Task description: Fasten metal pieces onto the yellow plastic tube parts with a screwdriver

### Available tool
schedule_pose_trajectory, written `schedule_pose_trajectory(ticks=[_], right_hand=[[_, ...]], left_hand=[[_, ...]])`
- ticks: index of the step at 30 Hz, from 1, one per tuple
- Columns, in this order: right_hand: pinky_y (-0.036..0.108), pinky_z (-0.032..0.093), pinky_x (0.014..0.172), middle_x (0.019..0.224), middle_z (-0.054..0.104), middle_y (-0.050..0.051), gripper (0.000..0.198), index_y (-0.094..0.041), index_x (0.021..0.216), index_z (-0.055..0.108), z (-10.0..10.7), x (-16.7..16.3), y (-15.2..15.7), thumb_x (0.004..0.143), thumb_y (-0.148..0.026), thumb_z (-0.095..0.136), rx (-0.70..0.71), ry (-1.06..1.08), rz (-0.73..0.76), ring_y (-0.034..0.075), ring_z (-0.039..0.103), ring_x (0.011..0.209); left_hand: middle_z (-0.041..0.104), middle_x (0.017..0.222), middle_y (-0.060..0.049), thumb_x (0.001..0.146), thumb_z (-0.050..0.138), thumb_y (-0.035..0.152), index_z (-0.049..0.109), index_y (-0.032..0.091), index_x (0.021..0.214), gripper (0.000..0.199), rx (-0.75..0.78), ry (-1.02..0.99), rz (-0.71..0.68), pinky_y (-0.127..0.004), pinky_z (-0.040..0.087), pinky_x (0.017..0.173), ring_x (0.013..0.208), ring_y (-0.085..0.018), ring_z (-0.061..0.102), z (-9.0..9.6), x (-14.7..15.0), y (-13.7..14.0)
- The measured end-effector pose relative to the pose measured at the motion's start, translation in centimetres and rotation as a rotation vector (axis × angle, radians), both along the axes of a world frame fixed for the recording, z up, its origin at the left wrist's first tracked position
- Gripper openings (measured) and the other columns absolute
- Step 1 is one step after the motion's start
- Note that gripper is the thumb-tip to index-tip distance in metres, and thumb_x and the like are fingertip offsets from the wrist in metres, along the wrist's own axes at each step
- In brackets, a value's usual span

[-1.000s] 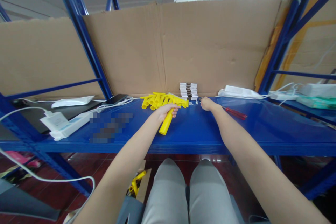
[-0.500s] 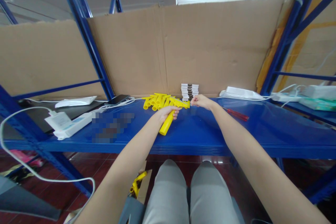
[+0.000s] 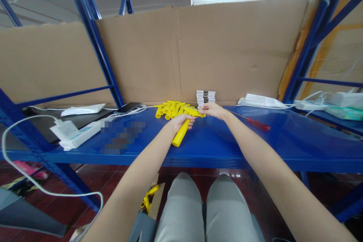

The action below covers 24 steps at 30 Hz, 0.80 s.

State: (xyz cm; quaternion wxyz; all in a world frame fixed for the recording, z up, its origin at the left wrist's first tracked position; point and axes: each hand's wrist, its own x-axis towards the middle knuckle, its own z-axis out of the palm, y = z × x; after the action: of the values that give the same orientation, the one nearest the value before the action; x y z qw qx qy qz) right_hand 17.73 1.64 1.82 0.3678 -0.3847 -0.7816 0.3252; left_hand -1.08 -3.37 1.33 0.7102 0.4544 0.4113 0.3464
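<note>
My left hand (image 3: 183,120) is closed around a yellow tapered tube (image 3: 180,135), its wide open end pointing down toward me. Just to the right, my right hand (image 3: 212,109) is pinched, fingertips at the edge of a pile of yellow tubes (image 3: 170,109); whatever it pinches is too small to make out. Behind that hand stands a stack of small white pieces with dark middles (image 3: 205,94), partly hidden by the fingers. A screwdriver (image 3: 257,124) with a red handle lies to the right of my right forearm.
The blue shelf (image 3: 221,147) carries a white power strip (image 3: 82,136) with a plugged-in charger at left, a dark phone (image 3: 129,107), and a white box (image 3: 261,101) at right. Cardboard (image 3: 227,45) lines the back. A floor box holds more yellow tubes (image 3: 147,198).
My right hand has moved left, closer to the yellow pile and my left hand. More of the screwdriver's shaft shows now. My left hand stays put with its tube.
</note>
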Motion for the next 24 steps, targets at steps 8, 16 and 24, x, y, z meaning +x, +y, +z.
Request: schedule_pose_trajectory(ticks=[8, 16, 24], right_hand=[[0.021, 0.042, 0.057, 0.06, 0.06, -0.001, 0.013, -0.016, 0.061, 0.06, -0.3, -0.6, 0.8, 0.072, -0.021, 0.063, 0.128, -0.083, -0.011, 0.01, 0.052, 0.057], [0.021, 0.044, 0.058, 0.058, 0.06, -0.001, 0.015, -0.016, 0.061, 0.058, -0.5, -1.1, 1.1, 0.073, -0.021, 0.065, 0.166, -0.098, -0.05, 0.01, 0.053, 0.056], [0.022, 0.046, 0.062, 0.059, 0.062, 0.0, 0.015, -0.016, 0.06, 0.059, -0.2, -1.2, 0.5, 0.075, -0.016, 0.062, 0.168, -0.139, -0.069, 0.012, 0.057, 0.06]], left_hand=[[0.041, 0.051, 0.005, 0.082, 0.05, 0.003, 0.045, 0.016, 0.068, 0.02, -0.004, -0.026, -0.012, -0.014, 0.03, 0.038, 0.038, -0.004, 0.036, 0.0, -0.1, 0.1], [0.04, 0.05, 0.005, 0.085, 0.046, 0.003, 0.045, 0.016, 0.065, 0.023, -0.012, -0.023, -0.004, -0.015, 0.03, 0.037, 0.037, -0.004, 0.035, 0.1, 0.0, 0.1], [0.04, 0.051, 0.006, 0.08, 0.056, 0.003, 0.047, 0.016, 0.067, 0.02, -0.009, -0.057, -0.018, -0.013, 0.029, 0.037, 0.037, -0.003, 0.035, -0.1, -0.1, 0.3]])
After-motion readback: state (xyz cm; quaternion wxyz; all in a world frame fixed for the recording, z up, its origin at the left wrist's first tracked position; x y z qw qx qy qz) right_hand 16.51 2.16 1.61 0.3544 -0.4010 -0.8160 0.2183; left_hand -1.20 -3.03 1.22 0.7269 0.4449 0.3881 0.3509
